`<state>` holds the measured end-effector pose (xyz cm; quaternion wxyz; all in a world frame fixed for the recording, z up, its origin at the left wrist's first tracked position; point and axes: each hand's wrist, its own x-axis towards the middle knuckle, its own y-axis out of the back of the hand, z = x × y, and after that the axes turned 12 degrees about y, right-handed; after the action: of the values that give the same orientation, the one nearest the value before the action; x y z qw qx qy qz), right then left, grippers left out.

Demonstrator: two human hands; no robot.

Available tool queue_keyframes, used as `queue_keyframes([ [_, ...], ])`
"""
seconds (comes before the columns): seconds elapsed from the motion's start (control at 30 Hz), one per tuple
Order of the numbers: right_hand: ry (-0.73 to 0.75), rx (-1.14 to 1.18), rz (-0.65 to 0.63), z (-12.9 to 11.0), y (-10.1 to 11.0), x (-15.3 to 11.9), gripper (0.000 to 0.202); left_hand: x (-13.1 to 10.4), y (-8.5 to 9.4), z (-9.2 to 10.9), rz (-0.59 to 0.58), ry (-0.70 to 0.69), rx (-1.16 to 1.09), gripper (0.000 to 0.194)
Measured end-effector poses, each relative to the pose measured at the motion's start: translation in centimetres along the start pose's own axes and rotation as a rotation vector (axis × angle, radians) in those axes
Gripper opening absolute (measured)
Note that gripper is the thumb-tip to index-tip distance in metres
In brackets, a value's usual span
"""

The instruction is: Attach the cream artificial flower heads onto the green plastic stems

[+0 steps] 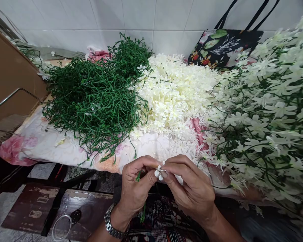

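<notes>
Between the fingertips of both hands is a small white artificial flower (159,172), held just off the table's front edge. My left hand (137,183) pinches it from the left, and a green plastic stem (143,213) hangs out below that palm. From the right, thumb and forefinger of my right hand (192,188) close on the petals. Past the hands lies a heap of loose white blossoms (176,90). A tangled pile of green stems (96,97) sits left of it. Thin white stamen-like strands (183,143) lie right of centre.
Assembled white flower sprays (272,117) crowd the right side. A black floral bag (224,47) leans against the tiled wall (138,16). At left stands a cardboard box (12,64). A flowered cloth (73,148) covers the table; below left is a brown board (88,205).
</notes>
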<state>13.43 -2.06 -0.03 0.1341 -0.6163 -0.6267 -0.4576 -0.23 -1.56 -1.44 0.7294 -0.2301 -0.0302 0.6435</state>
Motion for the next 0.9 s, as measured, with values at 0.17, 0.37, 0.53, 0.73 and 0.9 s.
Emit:
queue_keyframes([
  [0.17, -0.085, 0.045, -0.123, 0.0, 1.3, 0.5, 0.025, 0.0, -0.3, 0.6, 0.01, 0.022, -0.022, 0.011],
  [0.37, -0.013, 0.038, -0.164, 0.1, 1.2, 0.6, 0.023, -0.5, -0.2, 0.3, 0.026, 0.003, 0.058, 0.007],
  [0.53, -0.06, -0.003, -0.115, 0.3, 1.0, 0.1, 0.013, -0.7, -0.3, 0.5, -0.025, 0.083, 0.014, 0.01],
  [0.73, -0.214, 0.026, -0.066, 0.4, 1.3, -0.1, 0.008, -0.7, -0.3, 1.0, -0.014, 0.172, 0.055, 0.013],
  [0.9, -0.105, 0.133, -0.079, -0.6, 1.6, 0.7, 0.009, -0.4, -0.8, 1.9, 0.0, 0.13, 0.376, 0.014],
])
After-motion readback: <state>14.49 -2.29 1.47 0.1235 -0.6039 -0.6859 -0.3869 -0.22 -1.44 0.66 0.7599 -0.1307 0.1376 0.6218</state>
